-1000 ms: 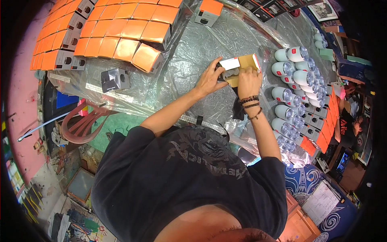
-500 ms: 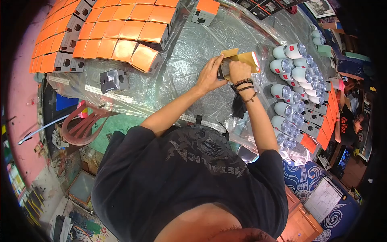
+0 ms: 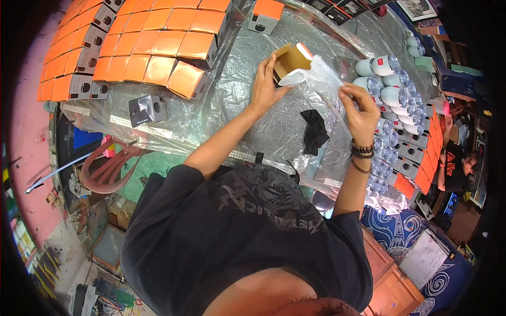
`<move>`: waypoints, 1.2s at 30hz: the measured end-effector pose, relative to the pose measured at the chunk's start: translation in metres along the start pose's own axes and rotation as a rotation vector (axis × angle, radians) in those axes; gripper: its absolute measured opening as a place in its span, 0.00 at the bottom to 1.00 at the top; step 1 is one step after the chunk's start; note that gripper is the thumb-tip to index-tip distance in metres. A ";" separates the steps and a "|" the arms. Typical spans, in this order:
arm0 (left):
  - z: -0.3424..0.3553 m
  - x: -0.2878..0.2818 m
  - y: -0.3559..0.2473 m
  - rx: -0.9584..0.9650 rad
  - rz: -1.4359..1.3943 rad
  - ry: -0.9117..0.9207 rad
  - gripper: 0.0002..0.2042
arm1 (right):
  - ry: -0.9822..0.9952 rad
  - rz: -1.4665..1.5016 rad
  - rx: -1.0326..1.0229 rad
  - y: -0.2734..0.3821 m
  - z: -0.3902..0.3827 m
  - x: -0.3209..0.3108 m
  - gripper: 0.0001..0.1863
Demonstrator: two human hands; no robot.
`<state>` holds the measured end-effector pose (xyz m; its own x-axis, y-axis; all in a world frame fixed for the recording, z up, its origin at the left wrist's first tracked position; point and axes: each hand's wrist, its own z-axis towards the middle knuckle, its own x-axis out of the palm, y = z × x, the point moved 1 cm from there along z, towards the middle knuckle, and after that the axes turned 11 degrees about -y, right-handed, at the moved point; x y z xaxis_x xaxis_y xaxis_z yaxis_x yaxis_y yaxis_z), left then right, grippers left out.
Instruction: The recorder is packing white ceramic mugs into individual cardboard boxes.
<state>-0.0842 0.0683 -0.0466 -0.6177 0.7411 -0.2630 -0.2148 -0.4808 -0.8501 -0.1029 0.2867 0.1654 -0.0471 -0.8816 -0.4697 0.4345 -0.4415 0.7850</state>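
My left hand (image 3: 266, 87) is closed around the near left side of a small cardboard box (image 3: 287, 62) with its flaps up and its brown inside showing. From the box mouth toward the right stretches a thin white plastic bag (image 3: 322, 79). Its right end is pinched between the thumb and fingers of my right hand (image 3: 360, 111), which wears dark beaded bracelets. A crumpled black cloth (image 3: 314, 131) lies on the plastic sheet between my forearms. Whether anything else is inside the box cannot be made out.
Rows of orange-topped boxes (image 3: 153, 39) fill the far left. A grey-black box (image 3: 147, 110) lies nearer, and one orange box (image 3: 265, 17) stands at the back. Pale blue tumblers with clear lids (image 3: 394, 97) crowd the right. Another person (image 3: 457, 166) is at the far right.
My right hand has come out of the box and moved right, drawing the white plastic bag out with it. My left hand and the box have shifted slightly left and away.
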 end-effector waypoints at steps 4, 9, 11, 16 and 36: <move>0.006 -0.008 -0.005 0.019 0.098 0.038 0.57 | -0.096 -0.108 -0.268 0.020 -0.014 -0.007 0.12; -0.012 -0.066 -0.033 0.126 0.210 -0.108 0.39 | -0.131 -0.299 -0.463 0.052 -0.044 -0.013 0.12; -0.029 -0.099 -0.050 0.060 0.115 -0.014 0.33 | -0.081 -0.377 -0.570 0.063 -0.069 -0.013 0.14; -0.066 -0.117 -0.087 -0.691 -0.539 0.375 0.15 | 0.171 -0.352 -0.450 0.037 -0.121 0.018 0.11; -0.068 -0.078 -0.054 -1.031 -0.429 0.569 0.14 | 0.159 0.011 0.660 -0.073 -0.161 0.067 0.14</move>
<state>0.0274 0.0679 -0.0113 -0.1752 0.9676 0.1817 0.5329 0.2484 -0.8089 0.0071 0.2866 0.0117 0.1094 -0.8737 -0.4740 -0.2087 -0.4864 0.8484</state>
